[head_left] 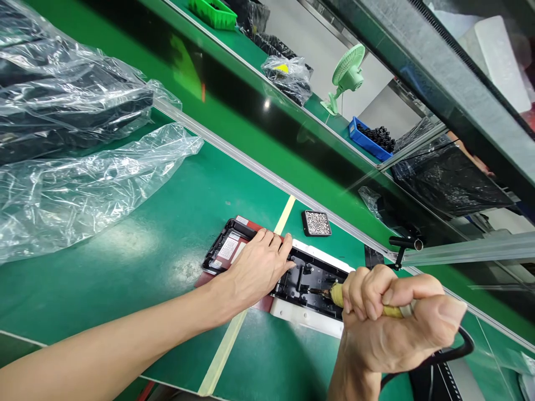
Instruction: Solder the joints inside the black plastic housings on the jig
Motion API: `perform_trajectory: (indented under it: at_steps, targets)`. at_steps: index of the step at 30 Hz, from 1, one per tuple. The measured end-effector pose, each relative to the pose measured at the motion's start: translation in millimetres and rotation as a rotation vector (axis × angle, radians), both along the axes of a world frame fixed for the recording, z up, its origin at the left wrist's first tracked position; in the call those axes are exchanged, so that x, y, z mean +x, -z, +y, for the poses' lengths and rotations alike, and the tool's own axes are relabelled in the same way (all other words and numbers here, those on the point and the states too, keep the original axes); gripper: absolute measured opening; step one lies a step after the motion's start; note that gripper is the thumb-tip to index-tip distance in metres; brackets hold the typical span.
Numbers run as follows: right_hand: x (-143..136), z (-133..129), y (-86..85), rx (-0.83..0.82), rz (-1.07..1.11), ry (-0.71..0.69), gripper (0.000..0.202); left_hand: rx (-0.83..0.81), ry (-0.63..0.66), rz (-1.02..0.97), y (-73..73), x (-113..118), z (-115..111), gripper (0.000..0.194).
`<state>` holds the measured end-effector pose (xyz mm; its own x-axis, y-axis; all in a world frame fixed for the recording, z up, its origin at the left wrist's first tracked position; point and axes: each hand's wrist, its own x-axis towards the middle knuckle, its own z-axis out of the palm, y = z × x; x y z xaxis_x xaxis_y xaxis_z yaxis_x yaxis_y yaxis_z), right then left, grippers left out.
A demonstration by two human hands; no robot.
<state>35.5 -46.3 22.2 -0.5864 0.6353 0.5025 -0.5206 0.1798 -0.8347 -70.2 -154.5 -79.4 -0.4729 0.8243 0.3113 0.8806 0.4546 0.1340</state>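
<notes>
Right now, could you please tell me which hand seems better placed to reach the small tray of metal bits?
Probably the left hand: it looks nearer the tray and seems only to rest on the black case, while the right hand is wrapped around the yellow handle.

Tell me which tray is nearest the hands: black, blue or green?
The small black tray of silvery pieces, near the left hand; the blue tray and green tray are farther away.

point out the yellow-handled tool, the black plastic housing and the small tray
Yellow-handled tool (336, 295), head view: front end of its handle
Black plastic housing (314, 278), head view: its inner floor
Small tray (305, 224), head view: its left wall
</notes>
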Motion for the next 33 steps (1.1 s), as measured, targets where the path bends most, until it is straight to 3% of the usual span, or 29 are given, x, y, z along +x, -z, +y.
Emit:
perform_trajectory:
  at_steps: [15, 24, 33]
  targets:
    - [0, 4, 0.2, -0.008, 0.013, -0.047, 0.043, -0.011, 0.002, 0.002, 1.3, -1, 0, 0.052]
    - [-4, -2, -3.5, -0.035, 0.009, 0.005, 0.036, -0.037, 0.010, -0.024, -2.6, -1, -1, 0.054]
    - [-6, -7, -6.8, -0.070, -0.017, 0.069, 0.038, -0.026, 0.015, -0.005, 3.1, -1, 0, 0.054]
